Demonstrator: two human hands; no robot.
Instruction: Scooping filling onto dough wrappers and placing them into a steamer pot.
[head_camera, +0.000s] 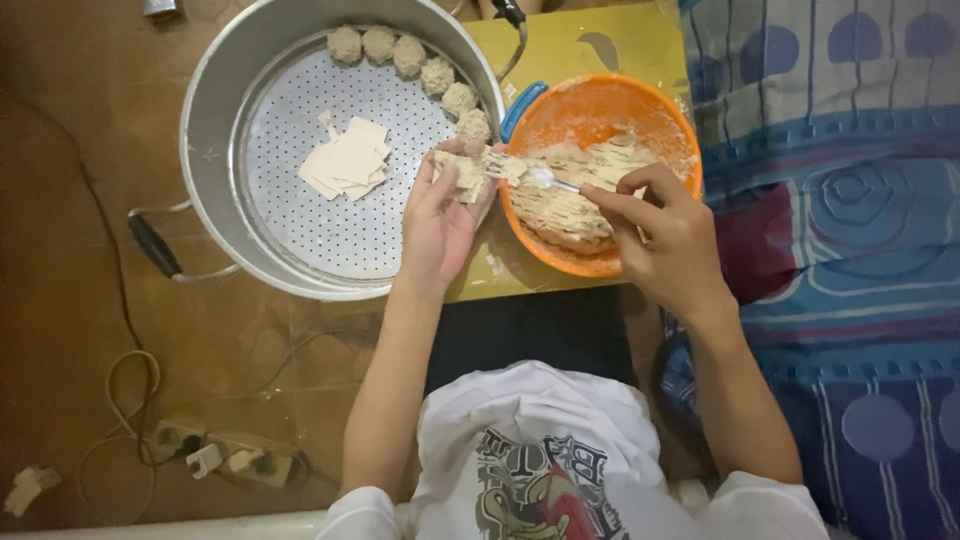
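Head view, left hand (440, 215) cupping pale square wrapper (458, 172), right hand (672, 235) gripping spoon (545, 179)

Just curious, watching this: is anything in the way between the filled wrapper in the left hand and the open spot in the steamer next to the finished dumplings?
Nothing visible blocks it. The left hand holds the wrapper right at the steamer's rim, beside the dumpling row.

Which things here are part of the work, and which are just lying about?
In use: left hand holding square dough wrapper; right hand with white spoon; orange plastic bowl; perforated metal steamer pot; wrapper stack.
Lying about: power strip; patterned blue cloth.
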